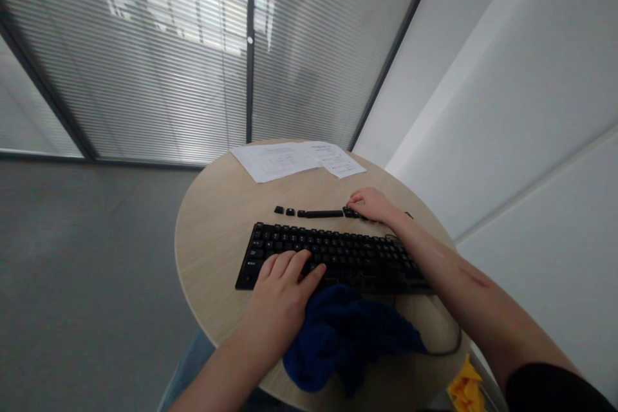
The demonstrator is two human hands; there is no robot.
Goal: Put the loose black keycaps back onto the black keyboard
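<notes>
Resting on the keyboard (345, 251), the left hand (284, 286) lies spread and released; at its two o'clock, the right hand (374, 203) touches keycaps (348, 212), grasp unclear

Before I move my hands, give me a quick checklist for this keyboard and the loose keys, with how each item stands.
1. Keyboard lying on the table: ok.
2. Left hand resting on the keyboard's left part: ok.
3. Loose keys laid in a row beyond the keyboard: ok.
4. Keys under the right hand in line with the rest: cannot tell, the hand hides some.
5. Papers apart from the loose keys: ok, they lie farther back.
6. Blue cloth well away from the keyboard: not ok, it is bunched right at the near edge.
</notes>
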